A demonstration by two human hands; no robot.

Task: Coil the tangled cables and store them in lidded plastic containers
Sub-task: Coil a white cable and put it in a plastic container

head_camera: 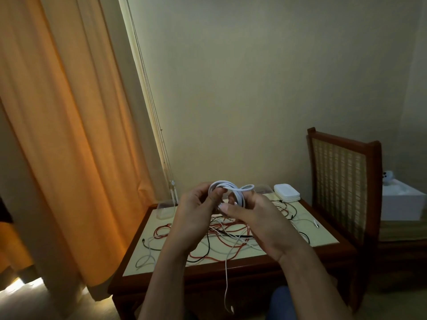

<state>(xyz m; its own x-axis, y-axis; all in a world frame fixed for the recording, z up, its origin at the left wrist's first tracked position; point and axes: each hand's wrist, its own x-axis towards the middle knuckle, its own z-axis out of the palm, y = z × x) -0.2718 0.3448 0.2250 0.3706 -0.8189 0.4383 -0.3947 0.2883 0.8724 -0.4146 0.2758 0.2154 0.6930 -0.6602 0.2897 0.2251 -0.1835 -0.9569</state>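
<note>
step: coiling cable above tabletop centre | grip: coil clasped in left hand, loop pinched by right hand | next: winding in loose end hanging past near edge, then into container, far-left corner

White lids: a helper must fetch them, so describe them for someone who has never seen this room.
Start at the cream-topped wooden table strewn with cables. At its far right corner, beside the cane-backed chair, sits the stack of white lids. Unlike the clear containers nearby, it is flat, opaque and rounded-cornered.
</note>
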